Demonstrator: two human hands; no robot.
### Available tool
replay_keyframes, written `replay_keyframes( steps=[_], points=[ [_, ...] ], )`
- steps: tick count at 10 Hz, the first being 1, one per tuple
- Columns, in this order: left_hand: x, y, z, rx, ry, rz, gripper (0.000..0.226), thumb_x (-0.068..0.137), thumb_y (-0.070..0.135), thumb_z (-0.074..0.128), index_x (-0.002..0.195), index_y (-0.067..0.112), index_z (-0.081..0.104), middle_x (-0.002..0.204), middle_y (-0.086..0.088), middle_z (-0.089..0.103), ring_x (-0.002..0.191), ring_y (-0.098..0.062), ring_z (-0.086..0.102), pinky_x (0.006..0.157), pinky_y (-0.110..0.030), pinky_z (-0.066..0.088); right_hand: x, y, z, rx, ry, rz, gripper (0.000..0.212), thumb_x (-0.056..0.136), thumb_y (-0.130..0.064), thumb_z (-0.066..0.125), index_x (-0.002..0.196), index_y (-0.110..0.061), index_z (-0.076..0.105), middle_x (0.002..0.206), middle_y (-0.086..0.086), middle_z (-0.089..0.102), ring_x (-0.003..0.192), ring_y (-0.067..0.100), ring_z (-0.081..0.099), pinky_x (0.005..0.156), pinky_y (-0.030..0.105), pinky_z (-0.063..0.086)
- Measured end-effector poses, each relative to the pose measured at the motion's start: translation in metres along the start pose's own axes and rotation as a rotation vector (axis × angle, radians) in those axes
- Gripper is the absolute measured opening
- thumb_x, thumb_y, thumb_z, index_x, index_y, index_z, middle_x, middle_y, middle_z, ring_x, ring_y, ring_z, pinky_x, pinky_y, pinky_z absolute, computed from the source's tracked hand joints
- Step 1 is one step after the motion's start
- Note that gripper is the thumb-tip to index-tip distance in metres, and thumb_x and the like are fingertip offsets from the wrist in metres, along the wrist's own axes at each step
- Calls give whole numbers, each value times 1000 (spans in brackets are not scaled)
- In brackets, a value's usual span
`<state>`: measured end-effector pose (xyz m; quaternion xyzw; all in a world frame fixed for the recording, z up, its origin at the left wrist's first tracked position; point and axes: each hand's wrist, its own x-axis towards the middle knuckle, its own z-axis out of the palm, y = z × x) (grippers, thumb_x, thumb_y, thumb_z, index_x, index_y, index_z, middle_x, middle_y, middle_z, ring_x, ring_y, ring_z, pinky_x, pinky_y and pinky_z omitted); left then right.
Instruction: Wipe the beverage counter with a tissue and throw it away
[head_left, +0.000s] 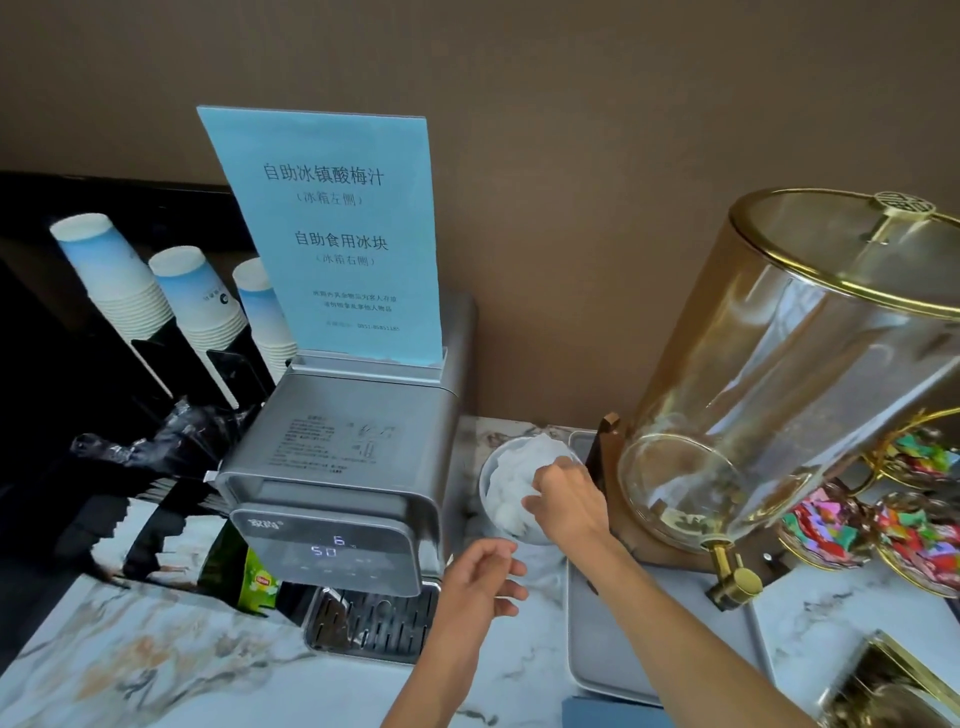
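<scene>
At the centre of the frame, the right hand (563, 499) pinches a white tissue (519, 480) lying in a clear round holder (491, 470) on the marble counter (156, 665), between the water dispenser (343, 467) and the glass beverage jar (779, 374). The left hand (480, 587) hovers below it, loosely curled and holding nothing.

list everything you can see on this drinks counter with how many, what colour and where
Silver water dispenser machine: one, centre-left.
Blue paper sign: one, atop the machine.
Blue-and-white paper cup stacks: three, left rear.
Clear bowl of white tissues: one, right of the machine.
Gold-trimmed glass drink dispenser: one, right.
Grey tray: one, under that dispenser.
Colourful wrapped candies: many, far right.
Green tea packet: one, beside the machine.
White marble counter: one.
Left hand: open, hovering.
Right hand: pinching tissue.
</scene>
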<state>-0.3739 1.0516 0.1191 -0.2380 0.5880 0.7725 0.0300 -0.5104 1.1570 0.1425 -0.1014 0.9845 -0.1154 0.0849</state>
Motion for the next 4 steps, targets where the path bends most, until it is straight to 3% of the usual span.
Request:
replay_keyframes(
  steps=[1,2,3,4],
  points=[
    [-6,8,6,55,2,43,16,100,13,57,95,17,72,84,-5,75,66,-16,68,58,-24,52,-11,7,-12,177,52,-15,41,93,-33,61,128,-11,58,136,8,50,126,27,43,98,40,46],
    [-18,23,19,159,10,176,11,95,22,62,94,30,70,94,-5,72,73,-11,69,65,-21,53,-34,16,-30,373,231,-39,43,93,-34,61,130,-12,58,130,5,55,122,26,48,102,37,41],
    [-37,50,34,240,-12,371,18,86,35,62,102,43,66,108,12,68,103,-12,64,82,-17,49,-65,28,-51,505,405,-57,48,92,-37,62,136,-20,52,135,-2,53,129,18,42,107,31,34],
    [-50,75,43,377,-43,710,40,90,38,60,129,42,51,137,23,49,133,-8,45,104,-17,36,-94,32,-71,556,579,-92,67,89,-56,55,147,-28,37,150,-12,38,138,-9,18,112,29,20]
  ],
)
